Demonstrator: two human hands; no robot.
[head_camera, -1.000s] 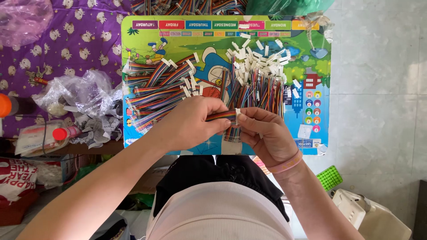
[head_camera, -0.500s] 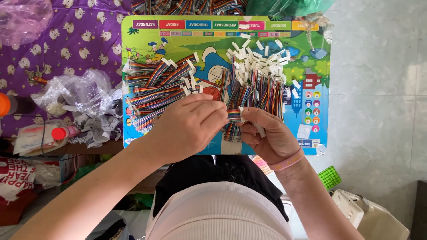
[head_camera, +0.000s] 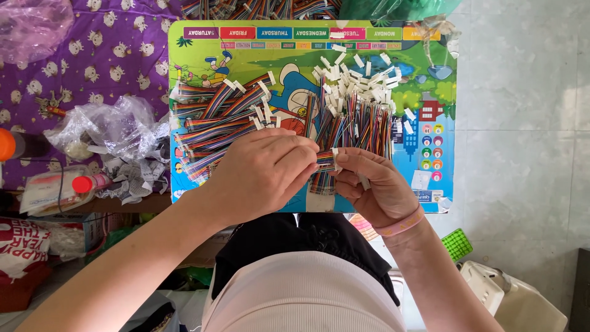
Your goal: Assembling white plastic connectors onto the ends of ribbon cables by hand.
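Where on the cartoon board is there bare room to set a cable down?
Free patches: the board's right strip beside the loose cable heap, and its upper-left corner above the bundled cables. The middle is crowded, and both hands hold a cable near the front edge.

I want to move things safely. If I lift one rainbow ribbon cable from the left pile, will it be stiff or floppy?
Probably floppy: the rainbow ribbon cables lie curved and fanned on the board. Likely light too; the left hand and right hand pinch a short cable by fingertips alone. Neighbours overlap, so one may drag others.
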